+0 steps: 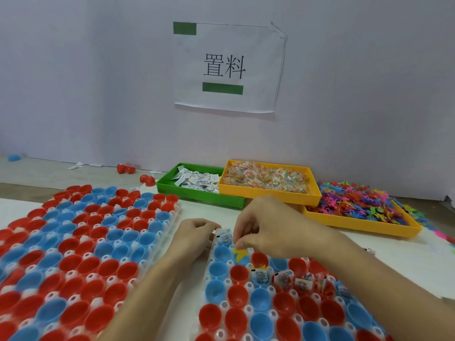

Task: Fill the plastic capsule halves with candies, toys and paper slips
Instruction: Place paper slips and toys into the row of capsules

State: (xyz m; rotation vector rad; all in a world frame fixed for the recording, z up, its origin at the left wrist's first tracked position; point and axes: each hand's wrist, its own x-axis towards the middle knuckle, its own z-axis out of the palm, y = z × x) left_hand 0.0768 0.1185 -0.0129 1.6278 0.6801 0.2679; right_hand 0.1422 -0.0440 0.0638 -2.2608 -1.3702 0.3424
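Red and blue capsule halves stand open side up in a white holder tray in front of me. My right hand pinches a yellow toy figure over a blue half near the tray's far edge. My left hand, fingers curled, holds folded paper slips beside a half at the tray's far left corner. Several halves in one row hold slips, candies and toys.
A second tray of empty red and blue halves fills the left. At the back stand a green bin of paper slips, a yellow bin of wrapped candies and a yellow bin of coloured toy figures. Loose red halves lie near the wall.
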